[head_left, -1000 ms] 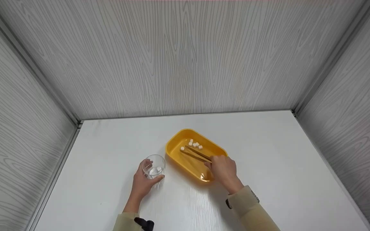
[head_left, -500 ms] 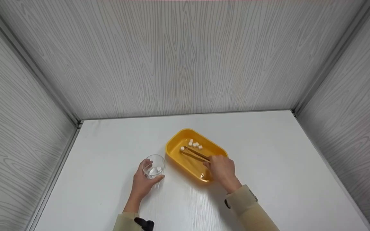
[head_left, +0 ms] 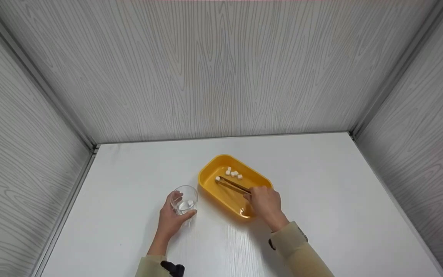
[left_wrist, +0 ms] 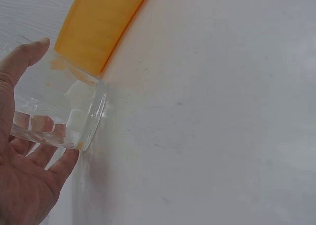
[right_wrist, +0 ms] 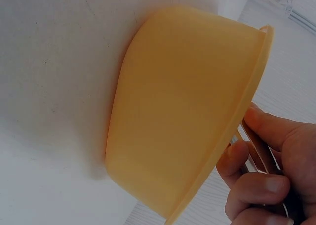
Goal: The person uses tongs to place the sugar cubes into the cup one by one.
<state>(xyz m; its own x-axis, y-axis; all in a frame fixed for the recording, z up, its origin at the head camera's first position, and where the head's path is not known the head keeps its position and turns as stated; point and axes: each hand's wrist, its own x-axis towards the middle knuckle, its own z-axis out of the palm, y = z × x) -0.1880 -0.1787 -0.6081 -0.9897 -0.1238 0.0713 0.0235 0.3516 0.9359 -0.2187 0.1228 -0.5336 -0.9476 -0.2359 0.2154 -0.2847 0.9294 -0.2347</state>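
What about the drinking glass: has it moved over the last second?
No. In the head view, the drinking glass shows no visible shift in any direction against the yellow tray; the left hand holds it.

A clear glass (head_left: 188, 197) stands upright beside a yellow tray (head_left: 253, 175) where tongs (head_left: 237, 185) flank a white cube (head_left: 217, 178).

From above, the head view faces forward and down at the white tabletop (head_left: 321, 173); both wrist views, close and tipped sideways, share the yellow tray (right_wrist: 182, 106).
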